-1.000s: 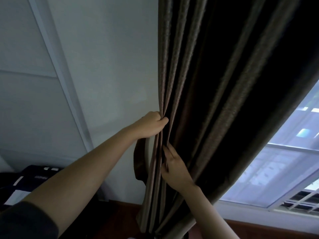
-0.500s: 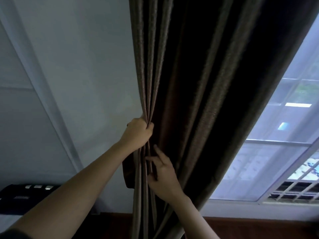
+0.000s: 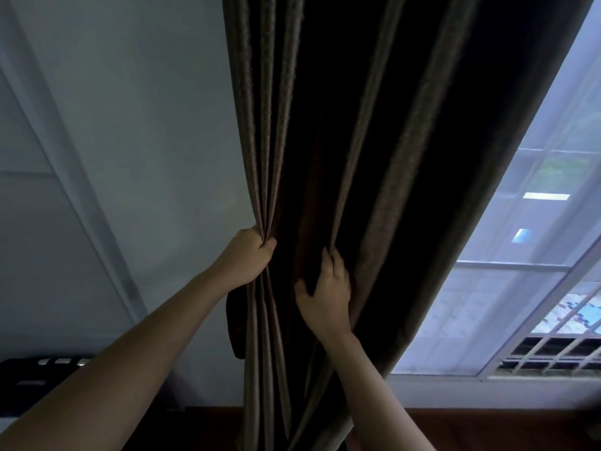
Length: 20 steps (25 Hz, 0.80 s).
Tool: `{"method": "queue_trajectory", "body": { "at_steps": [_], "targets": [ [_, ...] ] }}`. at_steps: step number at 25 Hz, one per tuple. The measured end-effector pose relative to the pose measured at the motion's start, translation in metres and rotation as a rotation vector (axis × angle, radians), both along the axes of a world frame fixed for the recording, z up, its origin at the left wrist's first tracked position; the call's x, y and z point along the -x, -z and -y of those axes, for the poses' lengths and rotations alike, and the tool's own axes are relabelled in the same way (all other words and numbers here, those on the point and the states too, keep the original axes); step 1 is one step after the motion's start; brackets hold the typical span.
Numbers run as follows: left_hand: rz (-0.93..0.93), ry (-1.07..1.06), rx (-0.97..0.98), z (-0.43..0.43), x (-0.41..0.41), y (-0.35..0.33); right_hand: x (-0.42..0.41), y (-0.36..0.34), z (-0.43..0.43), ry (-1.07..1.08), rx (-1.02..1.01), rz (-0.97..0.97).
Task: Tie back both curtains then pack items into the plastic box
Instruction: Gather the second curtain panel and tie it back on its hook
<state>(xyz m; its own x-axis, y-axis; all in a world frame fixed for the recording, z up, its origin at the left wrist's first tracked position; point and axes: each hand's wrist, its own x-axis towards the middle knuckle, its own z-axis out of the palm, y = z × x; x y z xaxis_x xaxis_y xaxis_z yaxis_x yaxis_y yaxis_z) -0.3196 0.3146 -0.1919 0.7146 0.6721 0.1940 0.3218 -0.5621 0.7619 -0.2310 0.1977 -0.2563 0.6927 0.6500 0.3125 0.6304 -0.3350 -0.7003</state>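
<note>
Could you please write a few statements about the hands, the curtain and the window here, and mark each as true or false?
1. The left hand grips a bunch of curtain folds. True.
2. The right hand hangs free of the curtain. False: its fingers hold a fold.
3. The window is right of the curtain. True.
4. A tie-back is already wrapped round the curtain. False: none is round it.
5. The left hand is lower than the right. False: it is higher.
</note>
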Motion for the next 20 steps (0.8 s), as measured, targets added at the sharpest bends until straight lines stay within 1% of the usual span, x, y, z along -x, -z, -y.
{"method": "queue_trajectory", "body": {
  "at_steps": [3,4,6,10,12,14,18,19,20],
  "targets": [
    [-0.018,0.017,0.002,-0.003,-0.006,-0.007,0.023,0.014,0.012,-0.239,-0.11,0.042],
    [-0.032,0.025,0.018,-0.005,-0.007,-0.01,0.027,0.019,0.015,-0.304,-0.102,0.037],
    [-0.076,0.067,0.059,-0.006,-0.007,-0.015,0.027,0.027,0.017,-0.37,-0.039,0.023],
    [-0.142,0.109,0.098,-0.006,-0.008,-0.015,0.021,0.041,0.01,-0.439,0.033,0.001],
    [-0.176,0.101,0.094,-0.003,-0.009,-0.015,0.021,0.046,0.008,-0.45,0.075,-0.014],
    [-0.19,0.105,0.111,0.003,-0.01,-0.016,0.018,0.052,0.006,-0.438,0.072,-0.009],
    [-0.169,0.124,0.167,0.017,-0.015,-0.02,0.018,0.049,0.006,-0.441,0.086,0.011],
    [-0.148,0.121,0.15,0.023,-0.017,-0.021,0.018,0.046,0.007,-0.456,0.105,0.002],
    [-0.122,0.103,0.088,0.027,-0.02,-0.019,0.018,0.043,0.009,-0.47,0.127,0.002]
  ]
}}
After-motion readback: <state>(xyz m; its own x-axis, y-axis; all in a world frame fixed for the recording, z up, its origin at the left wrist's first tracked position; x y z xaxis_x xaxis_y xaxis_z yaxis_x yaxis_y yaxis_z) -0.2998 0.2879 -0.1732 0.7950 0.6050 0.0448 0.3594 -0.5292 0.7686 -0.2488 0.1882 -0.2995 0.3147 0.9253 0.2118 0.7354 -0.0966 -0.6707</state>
